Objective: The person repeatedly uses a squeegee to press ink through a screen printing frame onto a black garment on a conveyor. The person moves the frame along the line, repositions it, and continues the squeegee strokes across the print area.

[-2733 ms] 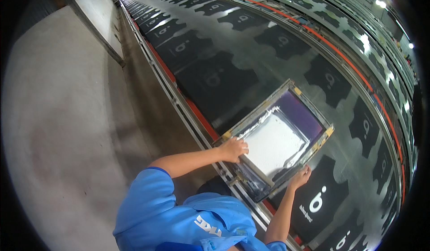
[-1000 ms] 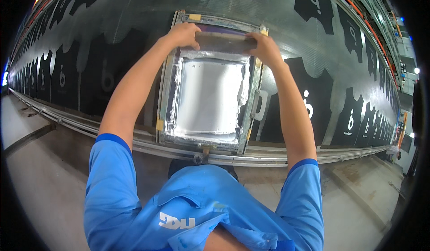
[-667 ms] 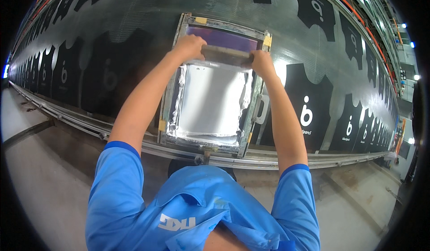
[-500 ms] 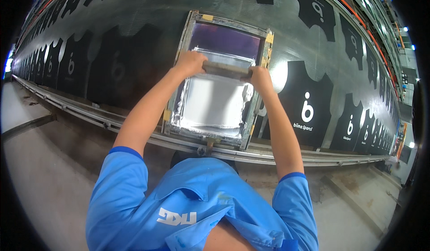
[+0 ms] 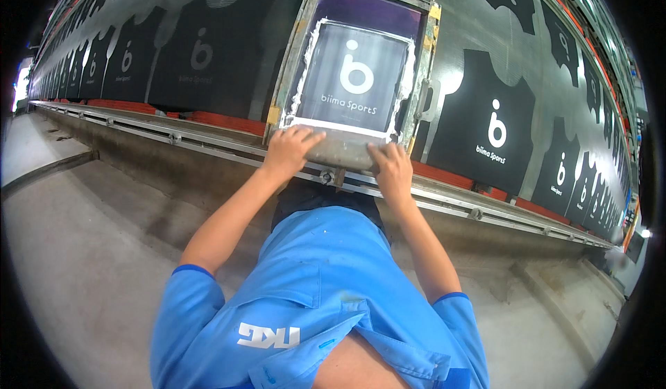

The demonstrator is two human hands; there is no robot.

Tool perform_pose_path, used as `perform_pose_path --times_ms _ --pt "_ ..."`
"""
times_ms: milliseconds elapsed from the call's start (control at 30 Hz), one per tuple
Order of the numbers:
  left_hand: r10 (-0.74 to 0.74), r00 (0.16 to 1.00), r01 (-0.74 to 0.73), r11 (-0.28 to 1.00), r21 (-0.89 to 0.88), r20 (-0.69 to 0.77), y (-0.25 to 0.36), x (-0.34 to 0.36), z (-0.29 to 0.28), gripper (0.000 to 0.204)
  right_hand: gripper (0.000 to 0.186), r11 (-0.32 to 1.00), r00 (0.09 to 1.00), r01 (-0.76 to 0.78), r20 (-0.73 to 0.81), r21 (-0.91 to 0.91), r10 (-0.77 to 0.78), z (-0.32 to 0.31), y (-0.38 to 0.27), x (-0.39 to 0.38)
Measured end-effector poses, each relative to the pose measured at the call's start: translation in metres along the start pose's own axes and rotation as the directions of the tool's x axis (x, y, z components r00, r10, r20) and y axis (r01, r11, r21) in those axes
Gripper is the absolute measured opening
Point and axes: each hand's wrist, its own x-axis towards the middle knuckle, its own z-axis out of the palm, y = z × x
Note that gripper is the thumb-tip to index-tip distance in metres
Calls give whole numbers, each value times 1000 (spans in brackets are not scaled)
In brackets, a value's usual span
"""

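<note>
A screen frame (image 5: 427,56) with metal sides, tan tape and purple mesh at its far end lies on the long printing table. White ink lines its inner edges, and a white logo with lettering (image 5: 357,77) shows through the middle mesh. Along the near end, a wide grey squeegee (image 5: 340,153) is gripped by both hands. My left hand (image 5: 288,153) is closed on its left end, fingers over the top. My right hand (image 5: 394,174) holds the right end, near the frame's right side.
Rows of dark shirt panels (image 5: 472,136), many bearing white prints, line the table on both sides. A metal rail (image 5: 173,136) runs along the table's near edge above a concrete floor (image 5: 83,236). More railed tables (image 5: 593,35) stand at the upper right.
My hands have pulled the squeegee from the frame's far part down to its near end. The white ink covering the middle has been swept down, and the logo now shows there.
</note>
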Motion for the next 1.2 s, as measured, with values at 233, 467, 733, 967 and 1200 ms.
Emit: perform_pose_path --times_ms 233,467,733,967,1200 --pt "33 997 -30 999 -33 72 -4 46 -53 47 33 992 986 58 147 108 -74 -61 2 51" --pt "8 976 10 997 -83 220 -96 297 -76 51 43 993 947 -117 304 18 106 -72 109 298" --pt "8 952 23 995 -96 307 -133 394 -76 60 52 995 952 -101 290 -17 101 -54 143 373" --pt "-33 958 56 996 -72 287 -134 412 -68 66 46 986 934 -157 317 -46 164 -49 161 391" --pt "-35 968 37 999 0 248 -114 354 -62 52 38 989 964 -144 223 -23 146 -36 135 333"
